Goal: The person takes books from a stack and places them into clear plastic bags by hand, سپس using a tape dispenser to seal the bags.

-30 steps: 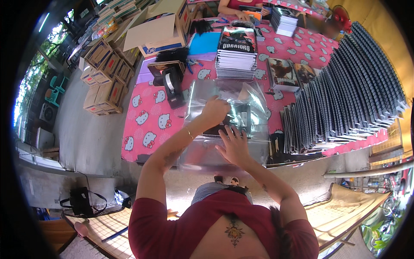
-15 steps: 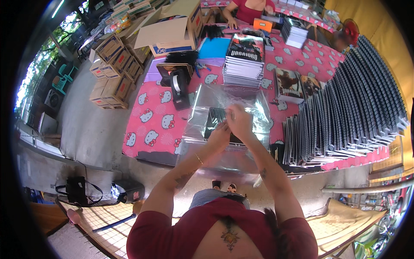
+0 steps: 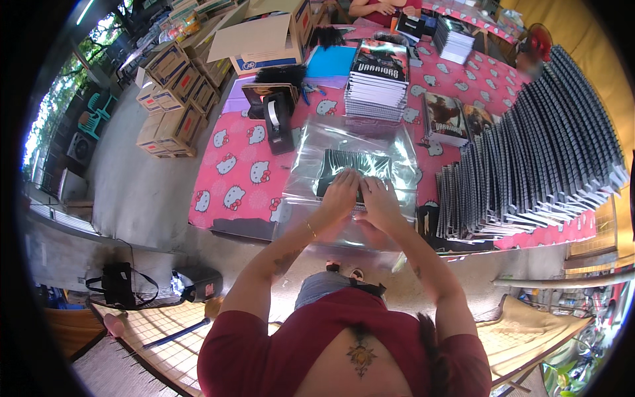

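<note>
My left hand (image 3: 338, 193) and right hand (image 3: 380, 198) flat, side by side, fingers pressing thin dark booklet (image 3: 352, 173) inside clear shiny plastic bag (image 3: 344, 149) on pink cartoon-cat tablecloth (image 3: 241, 172); not pinching; bag looks soft, slippery, floppy; booklet light, bendy; best hold booklet edges through plastic.

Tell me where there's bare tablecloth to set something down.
Free: pink cat-print tablecloth left of the clear plastic bag, below the black tape dispenser. Crowded: the long leaning row of dark booklets at right, and the booklet stack behind.
</note>
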